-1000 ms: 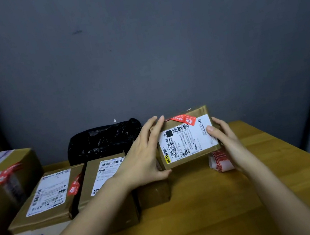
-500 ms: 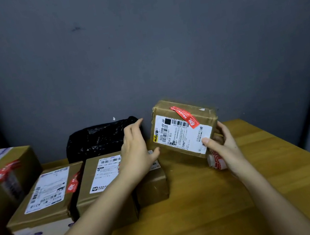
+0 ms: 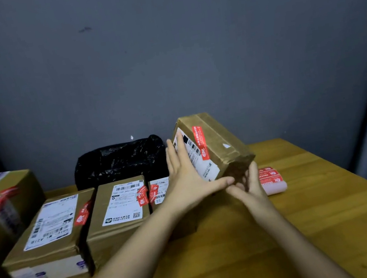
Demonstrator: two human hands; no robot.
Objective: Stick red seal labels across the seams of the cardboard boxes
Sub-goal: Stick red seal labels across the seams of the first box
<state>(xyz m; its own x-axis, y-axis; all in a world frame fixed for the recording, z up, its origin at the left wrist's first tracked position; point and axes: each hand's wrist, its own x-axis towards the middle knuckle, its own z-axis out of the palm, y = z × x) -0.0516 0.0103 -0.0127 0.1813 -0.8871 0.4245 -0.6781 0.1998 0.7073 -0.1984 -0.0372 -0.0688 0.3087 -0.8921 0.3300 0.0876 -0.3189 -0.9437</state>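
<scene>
A small brown cardboard box is held tilted in the air above the wooden table. A red seal label runs across the edge between its white shipping-label face and its taped side. My left hand lies flat against the shipping-label face with straight fingers, its thumb under the box's lower edge. My right hand grips the box's lower end from below. A roll of red seal labels lies on the table just right of my right hand.
Three sealed boxes stand in a row at left: one, a second and a smaller third behind my left wrist. A large box sits at the far left. A black plastic bag lies against the grey wall.
The small box has been turned and tipped up, so its taped side now faces me. My left hand moved back onto its label face; my right hand shifted under its lower end.
</scene>
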